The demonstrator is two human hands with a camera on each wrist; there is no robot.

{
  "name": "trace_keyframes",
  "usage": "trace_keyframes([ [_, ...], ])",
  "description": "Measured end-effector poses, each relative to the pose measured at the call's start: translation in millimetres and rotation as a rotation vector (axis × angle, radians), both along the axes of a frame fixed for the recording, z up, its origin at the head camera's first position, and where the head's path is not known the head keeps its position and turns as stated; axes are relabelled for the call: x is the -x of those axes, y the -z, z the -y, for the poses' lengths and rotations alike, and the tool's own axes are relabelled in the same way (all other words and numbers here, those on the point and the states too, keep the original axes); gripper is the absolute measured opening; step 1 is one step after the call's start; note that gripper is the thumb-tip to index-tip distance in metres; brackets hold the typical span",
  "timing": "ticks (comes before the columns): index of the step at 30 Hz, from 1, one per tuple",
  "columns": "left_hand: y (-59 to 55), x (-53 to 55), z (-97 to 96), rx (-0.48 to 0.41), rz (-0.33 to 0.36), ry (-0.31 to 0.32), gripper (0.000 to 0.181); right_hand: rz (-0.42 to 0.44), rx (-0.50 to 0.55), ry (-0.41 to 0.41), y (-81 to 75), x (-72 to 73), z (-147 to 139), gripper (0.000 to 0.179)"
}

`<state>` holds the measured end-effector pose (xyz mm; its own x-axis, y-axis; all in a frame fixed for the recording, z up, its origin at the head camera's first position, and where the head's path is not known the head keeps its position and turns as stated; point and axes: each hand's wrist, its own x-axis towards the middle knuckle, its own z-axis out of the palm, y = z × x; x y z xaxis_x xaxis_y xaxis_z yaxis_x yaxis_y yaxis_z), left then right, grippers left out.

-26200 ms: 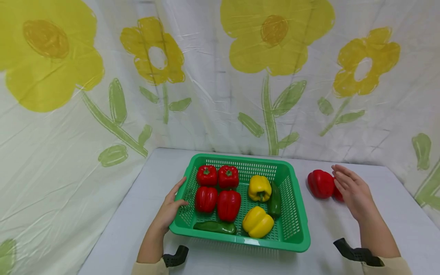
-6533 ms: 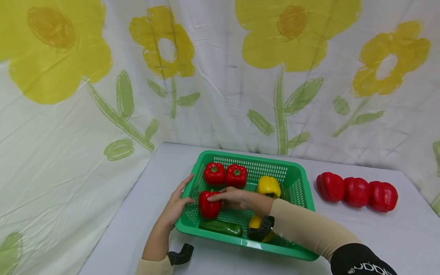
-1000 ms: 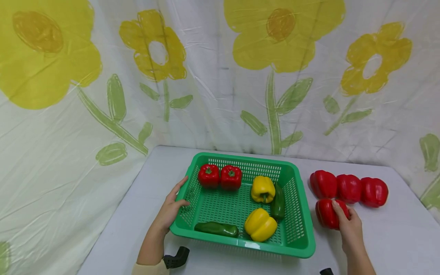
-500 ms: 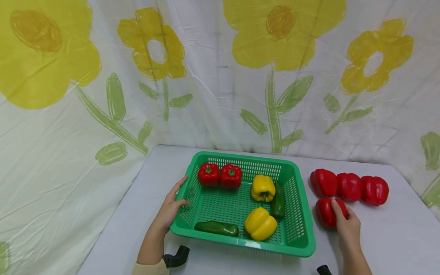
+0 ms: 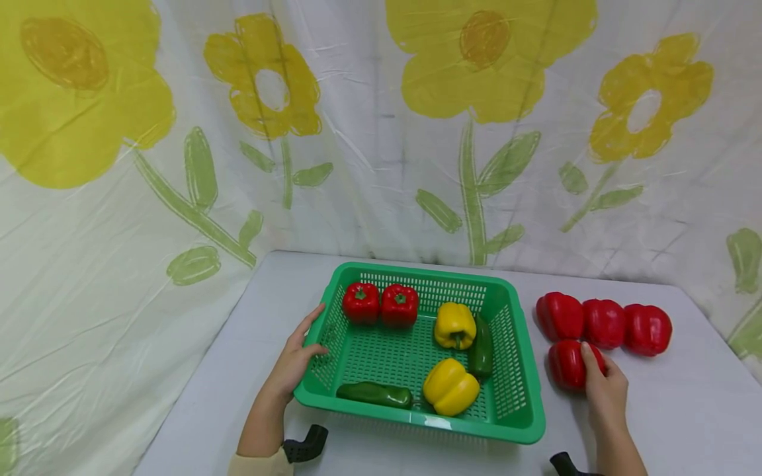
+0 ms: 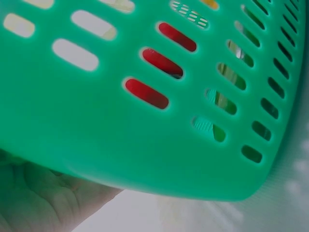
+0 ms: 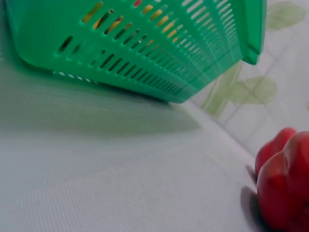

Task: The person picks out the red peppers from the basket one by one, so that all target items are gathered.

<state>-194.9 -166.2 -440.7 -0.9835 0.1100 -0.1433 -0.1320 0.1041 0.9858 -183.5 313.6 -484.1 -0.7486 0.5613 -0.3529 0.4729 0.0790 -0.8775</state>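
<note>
Right of the basket, we grip a red pepper in our right hand, near three others on the tabletop; our left hand, spread, touches the basket.

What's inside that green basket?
The basket holds two red peppers at its back left, two yellow peppers toward the right, and two long green peppers: one in front, one near the right side. Anything directly beneath them is covered from view.

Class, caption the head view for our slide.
Left hand holds a green basket; right hand grips a red pepper beside it.
</note>
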Motion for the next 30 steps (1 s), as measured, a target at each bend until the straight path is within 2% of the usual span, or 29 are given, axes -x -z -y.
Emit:
trace_keyframes([
  [11, -0.5, -0.9, 0.5, -0.003, 0.002, -0.003, 0.075, -0.104, -0.017, 0.034, 5.9, -1.8, -3.6, 0.073],
  [24, -0.9, -1.4, 0.5, -0.011, -0.009, 0.001, 0.076, -0.113, -0.046, 0.037, 9.8, -2.0, -5.6, 0.072],
  [30, 0.3, -0.9, 0.7, -0.004, -0.014, 0.005, 0.076, -0.069, 0.003, 0.075, 6.2, -2.9, -7.2, 0.074],
])
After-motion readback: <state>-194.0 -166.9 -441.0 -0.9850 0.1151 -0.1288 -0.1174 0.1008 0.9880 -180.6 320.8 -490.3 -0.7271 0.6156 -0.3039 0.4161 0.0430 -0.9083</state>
